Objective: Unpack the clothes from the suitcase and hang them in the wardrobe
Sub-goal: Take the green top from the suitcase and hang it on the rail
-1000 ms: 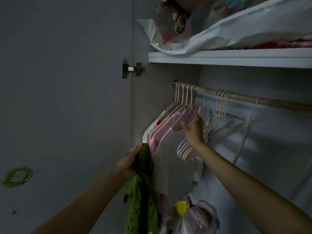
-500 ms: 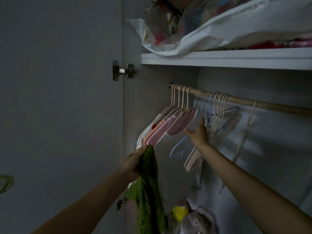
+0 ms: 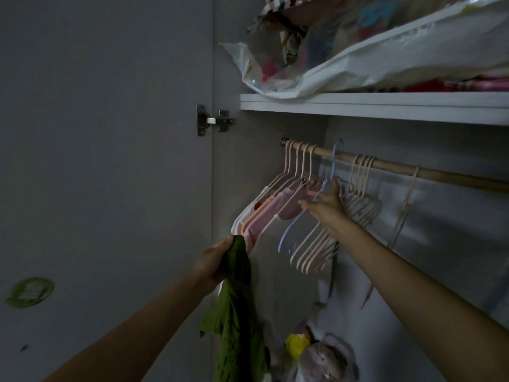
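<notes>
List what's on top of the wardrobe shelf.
On the shelf lies a translucent plastic bag stuffed with colourful fabric, its end overhanging the left edge. Red and pink textiles show behind it. Anything deeper is covered by the bag.

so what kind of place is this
Most likely the inside of a home wardrobe: a wooden rail carries hangers and hung clothes, a shelf above holds bagged bedding, and a door hinge sits at the left.

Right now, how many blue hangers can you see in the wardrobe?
1. The blue hanger is held by the right hand, its hook at the rod. More may be hidden among the pale hangers.
</notes>
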